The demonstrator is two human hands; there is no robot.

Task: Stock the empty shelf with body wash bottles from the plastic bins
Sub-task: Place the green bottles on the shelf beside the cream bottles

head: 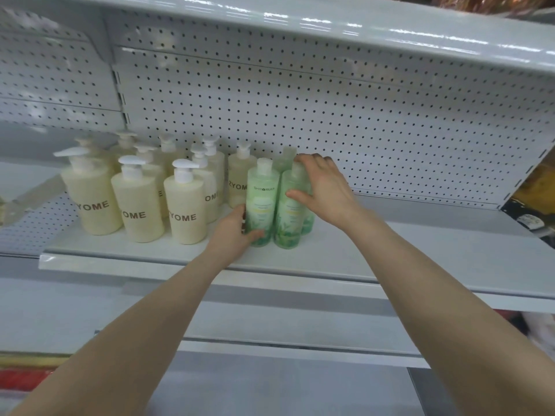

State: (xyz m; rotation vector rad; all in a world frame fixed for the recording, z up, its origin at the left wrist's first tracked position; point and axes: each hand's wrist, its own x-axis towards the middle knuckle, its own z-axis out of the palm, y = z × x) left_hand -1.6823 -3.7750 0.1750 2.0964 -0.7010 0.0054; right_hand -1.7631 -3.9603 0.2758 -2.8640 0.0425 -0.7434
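Several green body wash bottles stand upright together on the white shelf [390, 253]. My left hand [232, 232] grips the base of the front left green bottle [261, 202]. My right hand [322, 187] holds the front right green bottle [289, 217] near its top, thumb across its front. More green bottles [285, 159] stand behind these two, partly hidden by my right hand. To the left, several cream pump bottles [183, 211] marked "ZYOME" stand in rows.
A white pegboard back panel [330, 115] rises behind the bottles, with another shelf [360, 28] overhead. The shelf surface stretches bare to the right of the green bottles. Lower white shelves [270, 325] sit beneath my arms. No plastic bins are in view.
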